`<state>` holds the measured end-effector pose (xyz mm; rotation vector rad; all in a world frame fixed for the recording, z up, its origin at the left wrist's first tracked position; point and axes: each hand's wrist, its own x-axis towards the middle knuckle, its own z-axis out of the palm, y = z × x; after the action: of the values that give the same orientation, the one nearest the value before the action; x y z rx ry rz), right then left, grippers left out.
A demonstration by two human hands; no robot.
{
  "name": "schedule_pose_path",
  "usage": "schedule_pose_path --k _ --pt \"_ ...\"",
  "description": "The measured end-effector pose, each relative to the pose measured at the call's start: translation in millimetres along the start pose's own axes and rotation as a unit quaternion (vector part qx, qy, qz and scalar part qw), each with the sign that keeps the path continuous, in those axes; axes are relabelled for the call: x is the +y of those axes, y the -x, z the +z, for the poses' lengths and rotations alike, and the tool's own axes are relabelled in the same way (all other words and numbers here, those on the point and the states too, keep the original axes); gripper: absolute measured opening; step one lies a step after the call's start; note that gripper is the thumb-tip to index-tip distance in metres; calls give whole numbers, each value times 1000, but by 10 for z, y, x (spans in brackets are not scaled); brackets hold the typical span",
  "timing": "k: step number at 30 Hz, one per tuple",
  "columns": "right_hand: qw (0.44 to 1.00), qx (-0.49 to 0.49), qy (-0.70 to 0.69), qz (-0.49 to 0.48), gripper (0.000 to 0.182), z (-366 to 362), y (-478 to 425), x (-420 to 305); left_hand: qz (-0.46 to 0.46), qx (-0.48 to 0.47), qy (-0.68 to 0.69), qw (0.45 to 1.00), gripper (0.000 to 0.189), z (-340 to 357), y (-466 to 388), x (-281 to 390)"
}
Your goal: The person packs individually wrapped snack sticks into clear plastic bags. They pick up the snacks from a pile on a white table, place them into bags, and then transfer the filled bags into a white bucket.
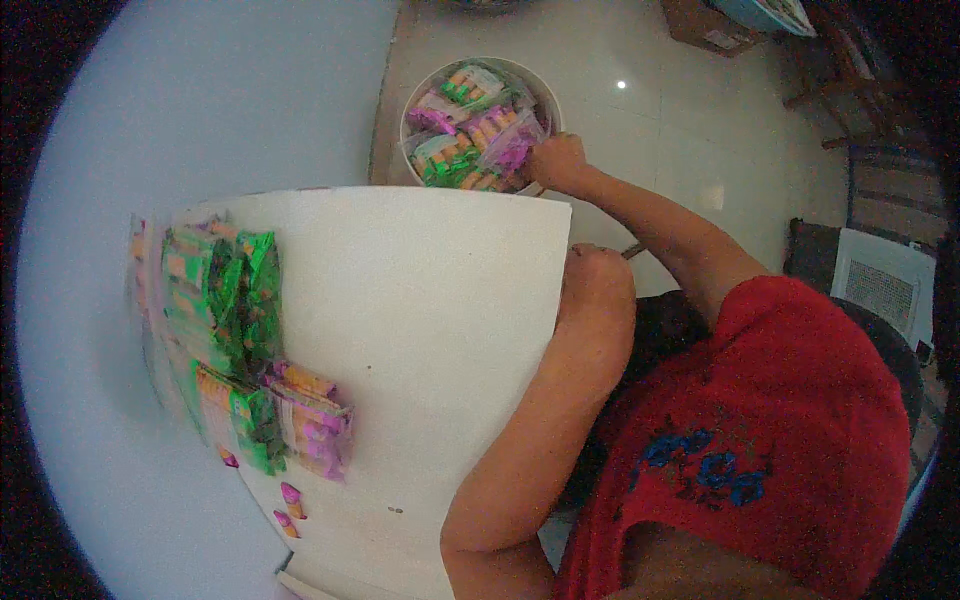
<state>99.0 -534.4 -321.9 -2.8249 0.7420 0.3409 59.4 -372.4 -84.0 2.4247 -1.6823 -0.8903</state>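
At the rim of a round white bucket [555,97] my right hand [559,161] is curled beside a clear packet with pink-wrapped pieces [514,150]; whether it grips the packet or the rim is not clear. The bucket holds several clear packets with green or pink parts. My left forearm lies across the white tabletop [420,300], with my left hand [600,262] bent at the table's edge and its fingers mostly hidden. On the table's far side, green packets [202,292] stand grouped beside a pink packet [315,427].
Small loose pink-and-orange wrapped pieces [292,500] lie near the table's lower left edge. A pale wall [225,97] runs along the far side. On the tiled floor are a cardboard box [705,30] at the top and a white plastic item with a grille [881,281] at the right.
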Motion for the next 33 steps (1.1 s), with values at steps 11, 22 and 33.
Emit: schedule_pose_path --k 11,22,33 --pt "956 124 -24 -267 50 -2 129 -117 -9 45 -15 999 13 454 -125 -33" --pt "893 237 -287 -252 32 -2392 -271 -896 41 -76 -41 995 23 15 -116 58" --pt "830 -49 -436 -344 64 -3261 -279 -2923 70 -55 -50 995 27 -31 14 43"
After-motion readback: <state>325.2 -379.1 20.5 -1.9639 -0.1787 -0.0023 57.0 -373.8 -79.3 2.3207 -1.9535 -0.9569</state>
